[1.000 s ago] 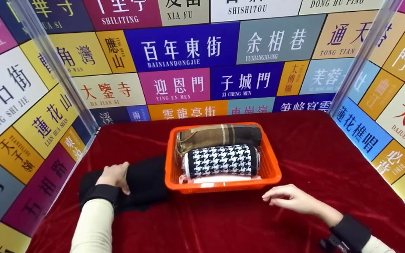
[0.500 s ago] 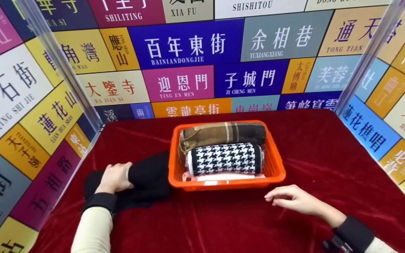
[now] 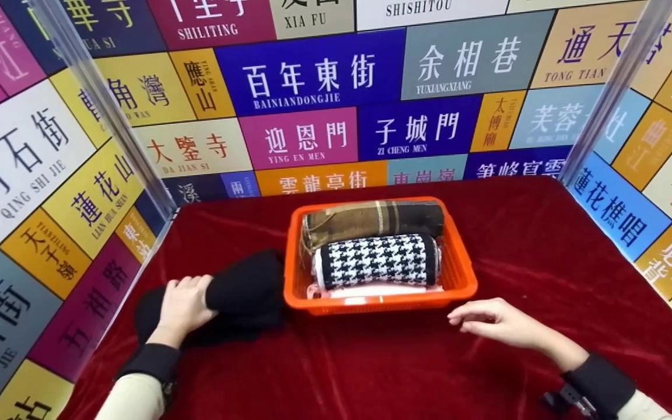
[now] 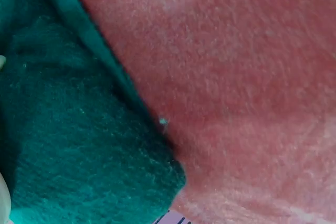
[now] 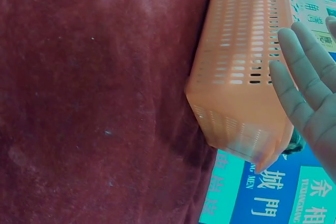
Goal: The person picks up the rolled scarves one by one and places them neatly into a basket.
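In the head view my left hand (image 3: 183, 309) grips a folded black cloth (image 3: 245, 291) left of the basket, its fingers curled over the fabric. The cloth's right part bulges upward beside the basket wall. Up close in the left wrist view, the same cloth (image 4: 89, 129) looks dark teal, with one folded edge lying against the table cover. My right hand (image 3: 502, 322) hovers at the front right of the orange basket (image 3: 461, 280), relaxed and holding nothing. Its spread, slightly bent fingers show beside the perforated basket wall in the right wrist view.
Inside the basket lie a brown plaid roll (image 3: 347, 223), a black-and-white houndstooth roll (image 3: 380, 261) and a pink cloth (image 3: 394, 290) at the front. Dark red velvet (image 3: 359, 367) covers the table. Walls with printed signs (image 3: 312, 70) and clear corner posts enclose it.
My left hand has shifted its hold on the black cloth, which now bunches higher by the hand. The right hand stays nearly still. The whole view has shifted slightly.
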The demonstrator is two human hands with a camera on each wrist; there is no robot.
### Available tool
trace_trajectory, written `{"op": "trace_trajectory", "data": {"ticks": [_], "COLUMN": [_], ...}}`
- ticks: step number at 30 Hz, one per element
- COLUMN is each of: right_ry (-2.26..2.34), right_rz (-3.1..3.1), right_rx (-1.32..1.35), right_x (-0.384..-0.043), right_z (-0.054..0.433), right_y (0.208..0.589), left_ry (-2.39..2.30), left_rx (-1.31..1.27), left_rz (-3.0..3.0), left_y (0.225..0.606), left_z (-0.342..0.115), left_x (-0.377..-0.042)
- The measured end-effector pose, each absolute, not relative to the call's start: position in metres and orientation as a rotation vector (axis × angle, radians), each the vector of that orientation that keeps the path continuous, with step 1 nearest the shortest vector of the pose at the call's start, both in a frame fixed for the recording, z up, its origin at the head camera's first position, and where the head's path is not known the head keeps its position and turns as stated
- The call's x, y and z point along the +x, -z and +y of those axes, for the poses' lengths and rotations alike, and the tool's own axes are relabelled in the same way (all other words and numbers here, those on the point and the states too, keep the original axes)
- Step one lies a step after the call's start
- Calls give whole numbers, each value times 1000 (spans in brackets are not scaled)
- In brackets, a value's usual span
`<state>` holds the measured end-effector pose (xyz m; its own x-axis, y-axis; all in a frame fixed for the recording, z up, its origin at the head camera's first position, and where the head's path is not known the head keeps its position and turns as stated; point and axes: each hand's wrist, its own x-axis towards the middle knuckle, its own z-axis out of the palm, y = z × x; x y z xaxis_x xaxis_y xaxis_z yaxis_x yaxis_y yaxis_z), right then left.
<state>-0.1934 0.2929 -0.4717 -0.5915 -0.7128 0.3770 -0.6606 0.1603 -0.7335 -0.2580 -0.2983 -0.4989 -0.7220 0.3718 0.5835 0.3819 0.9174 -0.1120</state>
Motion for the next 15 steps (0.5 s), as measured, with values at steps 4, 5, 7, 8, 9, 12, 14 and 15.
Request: {"op": "trace_trajectory", "data": {"ticks": [4, 5, 7, 8, 9, 12, 14, 15], "right_ry": [1451, 1454, 1459, 1462, 1466, 1479, 1483, 1483], "right_rz": [2337, 2331, 2321, 2320, 2318, 2322, 2321, 2319], "right_rx": [-1386, -1385, -1389, -1388, -1387, -1392, -1391, -1393], "right_x": [-193, -193, -194, -194, -194, -194, -193, -193], "right_z": [293, 292, 292, 292, 292, 292, 293, 293], "right_y": [470, 470, 471, 471, 471, 472, 473, 474], "left_ry": [14, 11, 12, 20, 27, 65, 89, 99], "left_rx": [-495, -489, -484, -485, -489, -496, -502, -505], "left_rz": [-2396, -2371, -2303, -2262, -2224, -2119, -2055, -2026], "left_y": [485, 481, 473, 468, 463, 446, 433, 426], "left_z": [-302, -302, -301, -300, -299, -292, -284, -279], "left_x": [-252, -251, -248, -247, -245, -240, -236, -233]}}
